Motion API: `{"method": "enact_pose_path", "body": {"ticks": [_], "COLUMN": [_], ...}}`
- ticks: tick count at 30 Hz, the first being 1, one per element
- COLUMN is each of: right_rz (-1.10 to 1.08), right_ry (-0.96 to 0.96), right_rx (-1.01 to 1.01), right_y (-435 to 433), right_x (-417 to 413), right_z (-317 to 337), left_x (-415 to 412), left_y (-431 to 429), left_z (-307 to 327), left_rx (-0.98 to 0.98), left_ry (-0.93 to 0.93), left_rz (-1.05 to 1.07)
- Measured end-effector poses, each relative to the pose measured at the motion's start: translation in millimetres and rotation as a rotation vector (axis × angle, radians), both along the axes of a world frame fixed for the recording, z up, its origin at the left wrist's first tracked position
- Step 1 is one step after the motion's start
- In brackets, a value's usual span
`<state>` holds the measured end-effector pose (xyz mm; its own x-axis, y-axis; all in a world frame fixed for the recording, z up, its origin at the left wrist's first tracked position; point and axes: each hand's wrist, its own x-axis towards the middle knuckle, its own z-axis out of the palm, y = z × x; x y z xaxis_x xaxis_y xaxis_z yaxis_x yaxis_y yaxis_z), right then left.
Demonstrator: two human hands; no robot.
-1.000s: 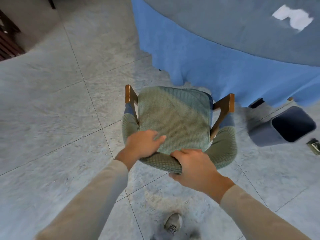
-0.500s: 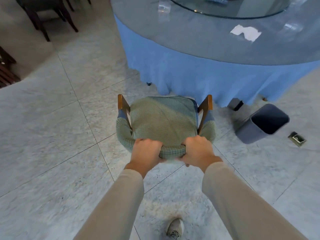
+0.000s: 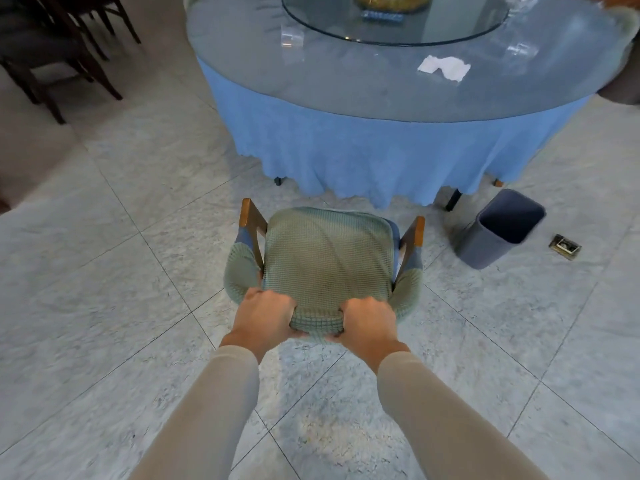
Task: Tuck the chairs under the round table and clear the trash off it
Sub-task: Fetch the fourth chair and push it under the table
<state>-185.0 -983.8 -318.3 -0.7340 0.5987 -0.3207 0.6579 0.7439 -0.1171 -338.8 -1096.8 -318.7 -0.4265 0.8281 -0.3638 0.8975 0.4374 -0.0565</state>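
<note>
Head view: my left hand (image 3: pixel 265 315) and right hand (image 3: pixel 369 322) both clamp the top of the green-covered wooden armchair (image 3: pixel 327 261), standing on the floor near the blue-skirted round glass-topped table (image 3: pixel 363 95).

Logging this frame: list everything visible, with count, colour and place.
chair: one, green cover, wooden arms, on the floor before the table, not yet tucked in
round table: one, blue cloth under a glass top, ahead
paper scrap: one, white, table's near right
clear cups: two, transparent, on the table
turntable: one, glass, table centre
bin: one, grey-blue, floor right of the chair
floor plate: one, brass-coloured, right of the bin
dark chairs: at least two, far left
left hand: grips the chair's backrest
right hand: grips it alongside
</note>
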Motion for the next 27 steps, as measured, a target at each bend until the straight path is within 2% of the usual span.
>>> {"method": "enact_pose_path", "body": {"ticks": [7, 15, 27], "right_rz": [-0.073, -0.189, -0.187], "right_ry": [0.043, -0.008, -0.013], "right_rx": [0.002, 0.018, 0.040], "right_y": [-3, 22, 120], "right_x": [-46, -95, -168], "right_z": [-7, -17, -15], "left_x": [-55, -109, -186], "left_y": [7, 40, 146], "left_z": [-2, -1, -5], "left_rx": [-0.031, -0.012, 0.052], "left_ry": [0.025, 0.012, -0.008], "left_rz": [-0.092, -0.229, -0.254]}}
